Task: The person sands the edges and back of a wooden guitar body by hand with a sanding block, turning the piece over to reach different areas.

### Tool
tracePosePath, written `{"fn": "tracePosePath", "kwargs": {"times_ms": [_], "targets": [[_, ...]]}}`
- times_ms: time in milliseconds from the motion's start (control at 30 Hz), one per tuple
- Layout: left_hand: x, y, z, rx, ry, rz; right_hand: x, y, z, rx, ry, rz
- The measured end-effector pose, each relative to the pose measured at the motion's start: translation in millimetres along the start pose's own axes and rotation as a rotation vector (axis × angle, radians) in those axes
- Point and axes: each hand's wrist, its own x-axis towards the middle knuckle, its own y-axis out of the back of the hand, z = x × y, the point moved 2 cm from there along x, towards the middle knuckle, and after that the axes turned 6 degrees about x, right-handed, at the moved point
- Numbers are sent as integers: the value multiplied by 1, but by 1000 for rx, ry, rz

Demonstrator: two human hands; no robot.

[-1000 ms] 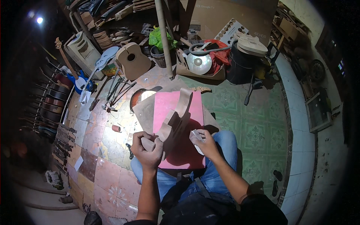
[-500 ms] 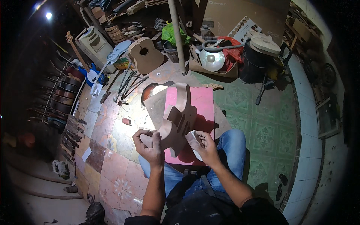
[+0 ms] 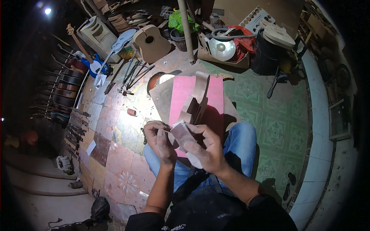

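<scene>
Together, both hands meet just in front of the person's lap. The right hand (image 3: 210,148) grasps a folded sheet (image 3: 182,131) with a brownish-grey face and a white edge, thumb pressed along it. The left hand (image 3: 160,142) is right beside it with its fingers bent, at the near end of a bare wooden guitar body (image 3: 201,86); the sheet covers that spot, so I cannot tell whether those fingers grip the wood. The guitar body is turned edge-up over the pink worktop (image 3: 179,90), its far end pointing away from the person and its shadow falling to the right.

Under the pink surface a brown board (image 3: 161,97) juts out, with a sunburst guitar (image 3: 155,81) partly hidden beyond its left corner. Left of this, a small reddish-brown cylinder (image 3: 132,112) lies on the tiles. Farther off come a pile of tools (image 3: 133,79), a pale acoustic body (image 3: 154,48), a blue guitar (image 3: 94,68) and, to the right, a black bucket (image 3: 264,56) topped by another pale body (image 3: 280,37).
</scene>
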Motion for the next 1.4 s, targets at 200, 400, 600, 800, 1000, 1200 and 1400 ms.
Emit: {"fn": "tracePosePath", "kwargs": {"times_ms": [200, 400, 600, 800, 1000, 1200, 1400], "targets": [[-11, -9, 1, 63, 2, -42, 9, 4, -34, 119, -131, -30], [-17, -18, -6, 91, -40, 27, 8, 25, -25, 60, -239, 4], [-21, -15, -2, 13, -56, 42, -2, 39, -10, -142, -225, -21], [-28, -8, -1, 46, -55, 16, -11, 27, -17, 49, -224, -69], [-23, -3, -1, 65, -56, -6, -10, 9, -27, 175, -167, 6], [-16, -7, -18, 134, -6, -41, -10, 40, -3, -713, 396, 127], [-18, 2, -35, 156, -174, -32, -47, 87, 23, -177, 31, 481]]}}
